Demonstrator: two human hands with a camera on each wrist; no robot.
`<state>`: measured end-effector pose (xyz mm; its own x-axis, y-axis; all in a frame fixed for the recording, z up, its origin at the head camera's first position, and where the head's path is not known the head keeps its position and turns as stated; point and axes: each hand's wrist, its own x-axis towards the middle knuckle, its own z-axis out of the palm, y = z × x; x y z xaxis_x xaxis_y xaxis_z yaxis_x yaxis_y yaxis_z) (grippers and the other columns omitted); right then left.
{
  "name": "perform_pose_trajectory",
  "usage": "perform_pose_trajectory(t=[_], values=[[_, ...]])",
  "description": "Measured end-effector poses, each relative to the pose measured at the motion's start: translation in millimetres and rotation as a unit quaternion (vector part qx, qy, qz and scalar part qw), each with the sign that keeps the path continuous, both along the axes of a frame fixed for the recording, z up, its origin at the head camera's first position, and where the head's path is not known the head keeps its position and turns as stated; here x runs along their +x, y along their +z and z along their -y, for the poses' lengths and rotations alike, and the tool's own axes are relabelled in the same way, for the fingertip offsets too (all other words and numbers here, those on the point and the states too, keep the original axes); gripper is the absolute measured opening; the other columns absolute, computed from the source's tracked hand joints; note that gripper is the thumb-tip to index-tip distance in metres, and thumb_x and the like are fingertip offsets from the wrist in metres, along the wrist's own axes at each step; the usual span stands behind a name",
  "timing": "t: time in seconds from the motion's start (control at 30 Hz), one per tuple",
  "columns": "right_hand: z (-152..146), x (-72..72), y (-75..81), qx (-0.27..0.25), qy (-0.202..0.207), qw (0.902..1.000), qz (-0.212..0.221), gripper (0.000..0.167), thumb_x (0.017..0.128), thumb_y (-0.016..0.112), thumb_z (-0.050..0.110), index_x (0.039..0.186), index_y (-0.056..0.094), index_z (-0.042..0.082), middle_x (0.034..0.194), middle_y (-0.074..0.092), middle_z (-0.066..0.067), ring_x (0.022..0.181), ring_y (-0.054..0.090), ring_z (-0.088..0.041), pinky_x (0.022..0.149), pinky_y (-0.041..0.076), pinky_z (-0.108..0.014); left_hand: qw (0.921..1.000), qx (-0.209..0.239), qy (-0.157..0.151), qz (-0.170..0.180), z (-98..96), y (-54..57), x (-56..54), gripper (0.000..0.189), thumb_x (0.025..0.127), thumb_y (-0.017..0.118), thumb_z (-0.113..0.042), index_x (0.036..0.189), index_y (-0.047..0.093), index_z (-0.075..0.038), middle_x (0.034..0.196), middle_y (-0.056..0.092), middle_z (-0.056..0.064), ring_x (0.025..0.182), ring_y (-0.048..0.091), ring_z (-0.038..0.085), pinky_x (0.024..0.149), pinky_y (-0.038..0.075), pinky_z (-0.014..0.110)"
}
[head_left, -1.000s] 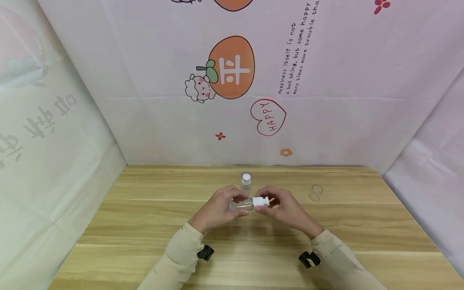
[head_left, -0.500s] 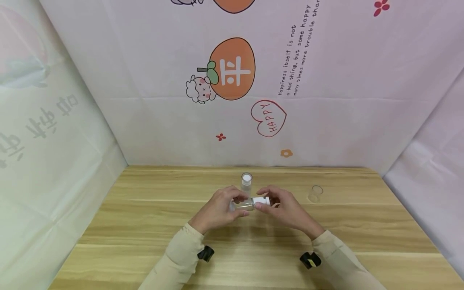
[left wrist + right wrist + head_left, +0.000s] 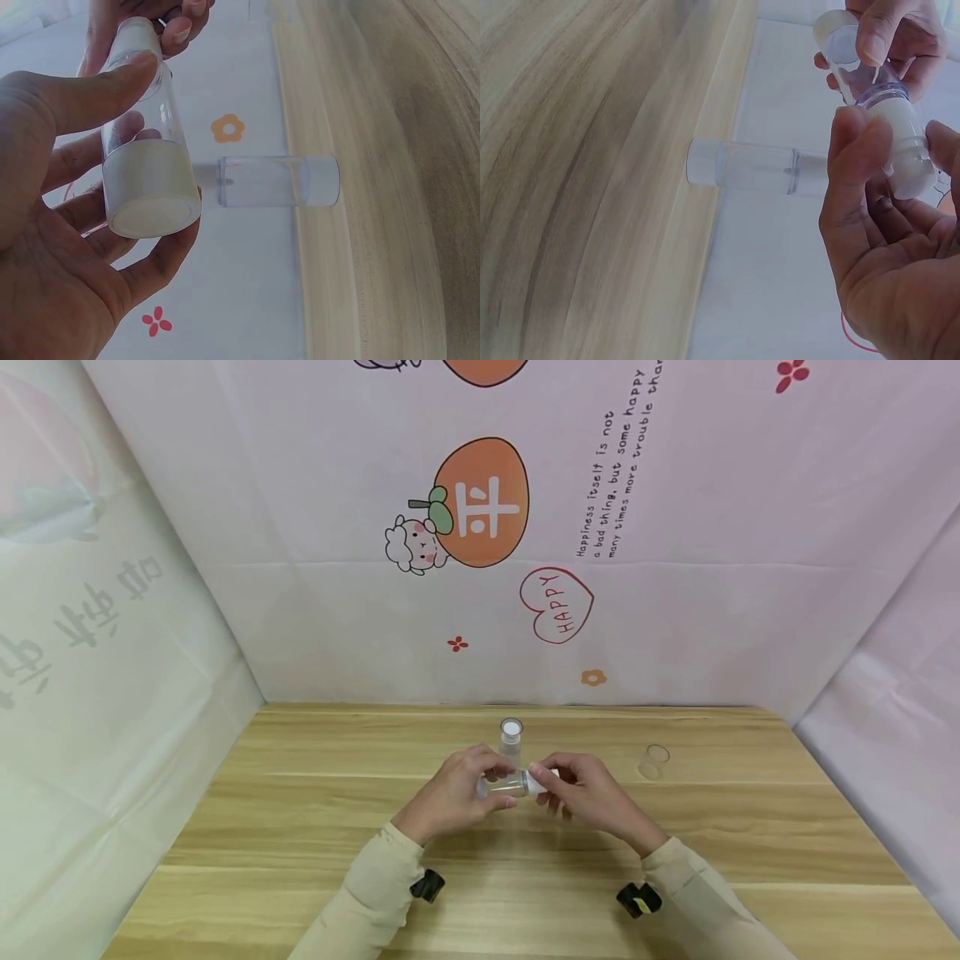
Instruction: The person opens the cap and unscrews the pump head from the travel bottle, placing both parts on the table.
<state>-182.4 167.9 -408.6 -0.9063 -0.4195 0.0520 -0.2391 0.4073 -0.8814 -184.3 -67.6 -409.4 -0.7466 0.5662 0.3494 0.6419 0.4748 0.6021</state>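
Note:
My left hand (image 3: 459, 790) grips a small clear bottle (image 3: 507, 786) lying sideways above the table's middle. My right hand (image 3: 581, 789) pinches the white pump head (image 3: 537, 779) at the bottle's right end. In the left wrist view the clear bottle (image 3: 142, 169) lies across my left hand (image 3: 52, 247), its flat base toward the camera. In the right wrist view my right hand (image 3: 889, 247) holds the white pump head (image 3: 904, 139), and a thin tube runs from it into the bottle (image 3: 847, 56).
A second clear bottle (image 3: 511, 737) with a white top stands just behind my hands, near the table's back edge. A small clear cap (image 3: 654, 760) sits to the right. Printed cloth walls enclose the wooden table (image 3: 300, 827) on three sides.
My right hand has slid a little left toward the bottle. Its fingers now cover more of the white pump head, whose projecting tip no longer shows. The left hand has stayed put.

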Motion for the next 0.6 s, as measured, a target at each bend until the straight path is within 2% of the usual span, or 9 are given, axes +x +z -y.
perform_pose_trajectory(t=[0.17,0.4,0.6], values=[[0.0,0.4,-1.1,-0.010,-0.002,1.0000,-0.002,0.028,0.103,0.061,0.032,0.107,0.071,0.006,0.083,0.069,-0.013,0.072,0.067,-0.028,0.056,0.058,-0.048,1.0000,-0.003,0.001,-0.003,0.2,-0.8,-0.4,0.032,0.085,0.085,-0.015,0.112,0.071,-0.005,0.103,0.067,0.007,0.092,0.062,0.018,0.082,0.052,0.031],[0.5,1.4,-2.3,-0.025,0.006,0.9996,-0.007,0.024,0.100,0.067,0.027,0.112,0.069,0.007,0.089,0.067,-0.013,0.080,0.066,-0.039,0.063,0.060,-0.047,1.0000,-0.002,0.009,0.004,0.7,0.0,0.7,0.033,0.085,0.084,-0.017,0.113,0.071,-0.006,0.102,0.066,0.001,0.093,0.063,0.019,0.083,0.053,0.031],[-0.7,0.8,-3.9,-0.044,0.030,0.9983,-0.022,0.022,0.098,0.070,0.019,0.115,0.067,0.005,0.095,0.066,-0.014,0.081,0.068,-0.032,0.068,0.060,-0.047,1.0000,0.007,0.006,-0.002,1.4,-2.9,-1.2,0.033,0.084,0.085,-0.015,0.112,0.072,-0.005,0.100,0.065,-0.002,0.092,0.063,0.019,0.082,0.053,0.031]])
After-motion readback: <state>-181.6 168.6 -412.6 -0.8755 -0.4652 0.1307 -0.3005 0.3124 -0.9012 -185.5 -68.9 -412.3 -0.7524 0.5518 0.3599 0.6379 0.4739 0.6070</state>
